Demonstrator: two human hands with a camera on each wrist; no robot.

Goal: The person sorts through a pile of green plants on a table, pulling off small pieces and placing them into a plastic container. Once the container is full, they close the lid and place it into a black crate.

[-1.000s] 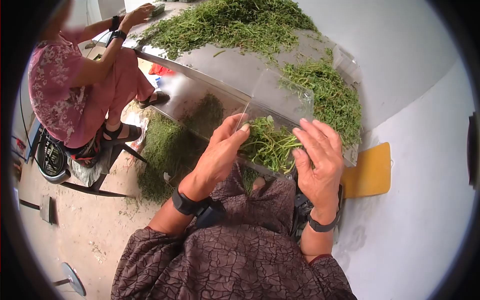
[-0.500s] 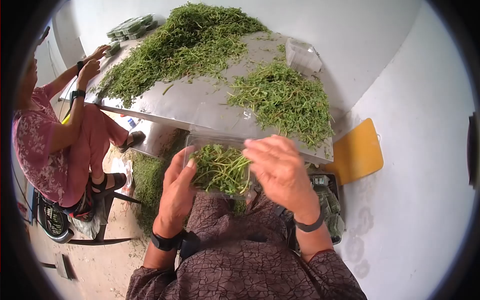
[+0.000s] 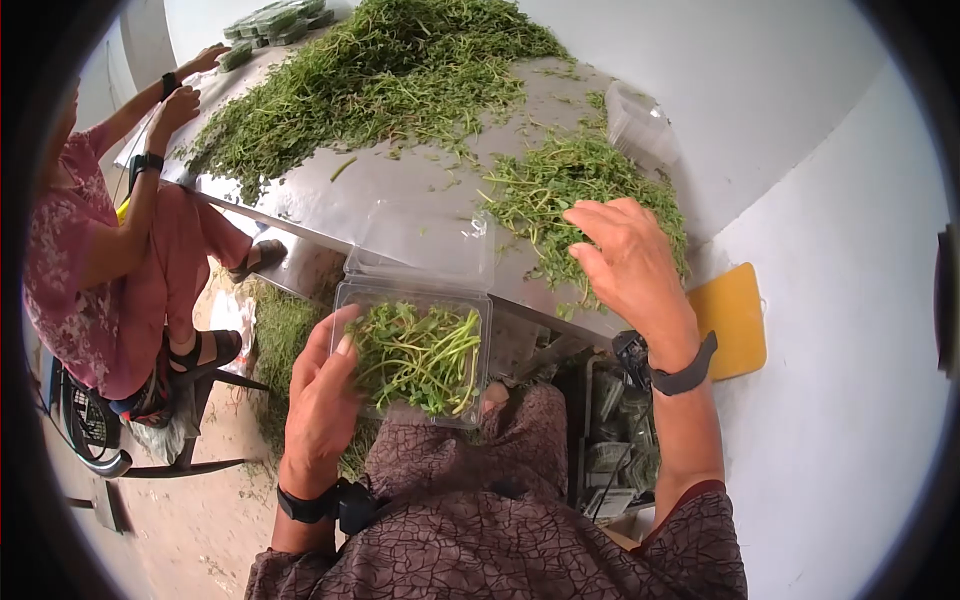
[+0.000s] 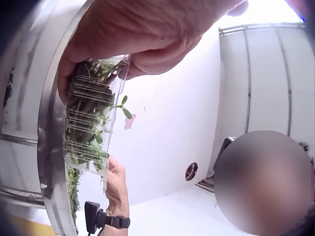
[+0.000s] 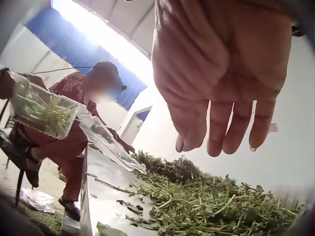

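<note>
My left hand grips a clear plastic clamshell container by its left side, thumb over the rim. Leafy green stems fill the box, and its hinged lid stands raised at the far side. In the left wrist view, the fingers wrap the ribbed container, with one sprig poking out past its edge. My right hand is in the air above the near pile of greens. Nothing is between its loosely bent fingers, which the right wrist view shows pointing down over the pile.
A larger heap of greens covers the metal table. Nested clear containers stand by the wall. Filled boxes are stacked at the far left, near another person. A crate of packed boxes and a yellow board lie right.
My right hand has left the container and moved right, over the near pile. My left hand keeps holding the container, now lower and further left in the head view.
</note>
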